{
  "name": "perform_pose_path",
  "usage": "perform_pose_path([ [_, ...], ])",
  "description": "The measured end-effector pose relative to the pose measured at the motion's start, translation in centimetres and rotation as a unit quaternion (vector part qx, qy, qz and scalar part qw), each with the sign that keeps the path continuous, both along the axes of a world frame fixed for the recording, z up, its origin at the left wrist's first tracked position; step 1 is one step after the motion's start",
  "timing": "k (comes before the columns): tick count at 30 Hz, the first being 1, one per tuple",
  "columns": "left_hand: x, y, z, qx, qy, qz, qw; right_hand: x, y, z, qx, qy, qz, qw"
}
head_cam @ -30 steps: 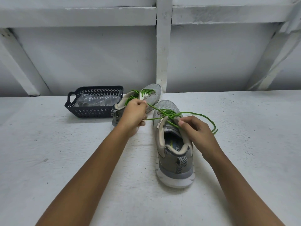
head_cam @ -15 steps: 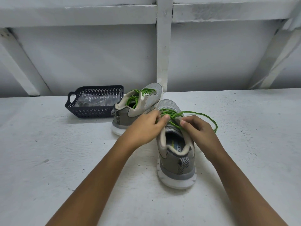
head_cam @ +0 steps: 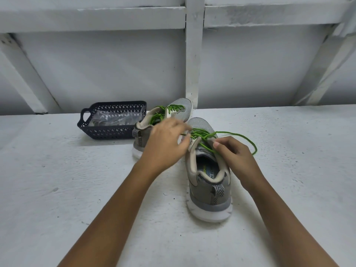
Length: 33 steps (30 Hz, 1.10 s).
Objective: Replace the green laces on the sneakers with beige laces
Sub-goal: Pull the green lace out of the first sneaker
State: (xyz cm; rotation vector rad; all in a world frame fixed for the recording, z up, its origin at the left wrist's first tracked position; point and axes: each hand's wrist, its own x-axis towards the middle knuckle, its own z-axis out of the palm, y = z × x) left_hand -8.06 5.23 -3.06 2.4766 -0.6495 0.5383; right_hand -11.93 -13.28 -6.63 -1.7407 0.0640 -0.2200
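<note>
Two grey sneakers with green laces stand on the white table. The near sneaker (head_cam: 209, 182) points away from me, heel toward me. Its green lace (head_cam: 204, 134) is loosened, and a long loop of it trails off to the right. My left hand (head_cam: 165, 143) reaches in from the left, its blurred fingers pinching the lace at the tongue. My right hand (head_cam: 234, 156) rests on the right side of the collar with the lace pinched between thumb and fingers. The far sneaker (head_cam: 173, 114) lies behind my left hand, still laced in green.
A dark perforated plastic basket (head_cam: 111, 130) stands at the back left with clear plastic wrapping inside. A white wall with wooden braces rises right behind the table. A vertical post (head_cam: 193, 54) stands just behind the sneakers.
My left hand came back from the far sneaker to the near one and now works at the lace by the tongue. My right hand has stayed on the right side.
</note>
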Motion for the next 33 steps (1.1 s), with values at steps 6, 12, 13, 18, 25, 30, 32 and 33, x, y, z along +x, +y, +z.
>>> perform_pose_path([
  [6, -0.2, -0.3, 0.4, -0.133, 0.161, -0.001, 0.978, -0.1, -0.1, 0.1, 0.0, -0.002, 0.002, 1.0],
  [12, 0.7, 1.3, 1.0, -0.357, 0.124, 0.13, 0.917, -0.1, 0.0, 0.0, 0.016, 0.001, 0.005, 1.0],
  [13, 0.6, 1.4, 0.9, -0.313, 0.1, 0.131, 0.935, -0.1, 0.0, 0.0, 0.017, 0.001, 0.004, 1.0],
  [18, 0.3, 0.0, -0.1, -0.036, 0.056, -0.006, 0.998, 0.0, 0.0, 0.0, 0.015, 0.0, 0.007, 1.0],
  [25, 0.3, -0.7, -0.3, -0.198, 0.151, 0.051, 0.967, -0.1, -0.3, 0.1, 0.017, 0.004, 0.017, 1.0],
  [30, 0.8, 0.5, 0.4, -0.223, 0.091, 0.139, 0.96, -0.1, -0.3, 0.0, 0.008, 0.005, 0.016, 1.0],
  [32, 0.3, 0.3, 0.4, -0.131, 0.013, 0.103, 0.986, -0.1, -0.3, 0.1, 0.007, 0.006, 0.016, 1.0],
  [33, 0.2, 0.2, 0.3, -0.08, -0.025, 0.074, 0.994, -0.1, -0.2, 0.1, 0.007, 0.006, 0.016, 1.0],
])
